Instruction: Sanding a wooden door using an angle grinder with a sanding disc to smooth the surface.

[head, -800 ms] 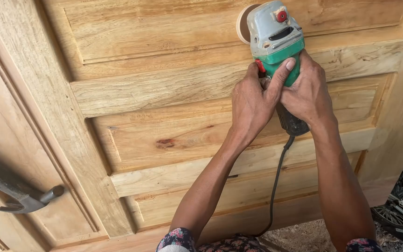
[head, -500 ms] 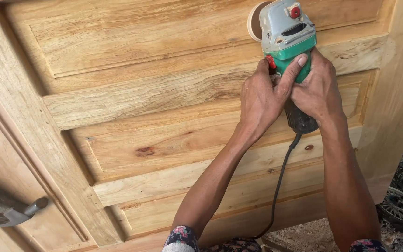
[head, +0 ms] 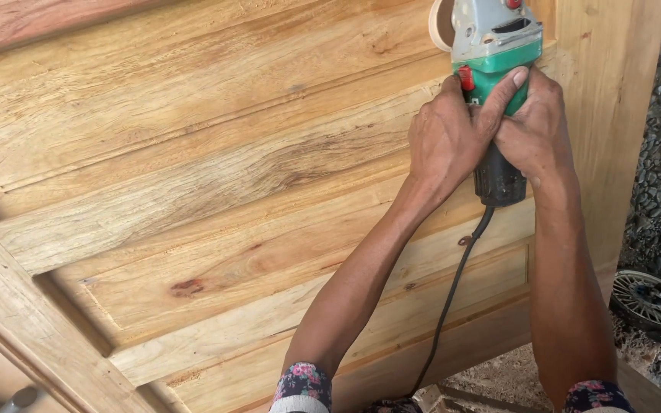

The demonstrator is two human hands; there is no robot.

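Since the earlier frames the angle grinder (head: 493, 57) sits nearer the right-hand stile of the wooden door (head: 193, 168), and the hammer that lay at the lower left is almost out of view; only a grey tip (head: 23, 397) shows there. That suggests the sanding pass has run along the rail toward the door's edge. The left hand (head: 453, 141) is wrapped around the green body, one finger stretched up beside the red switch. The right hand (head: 533, 134) is closed around the dark rear grip, touching the left. The round sanding disc (head: 441, 23) lies against the wood at the top. A black cord (head: 453, 298) hangs down between the forearms. The door is raw, paneled timber; gravel and a spoked wheel (head: 648, 298) lie to the right.
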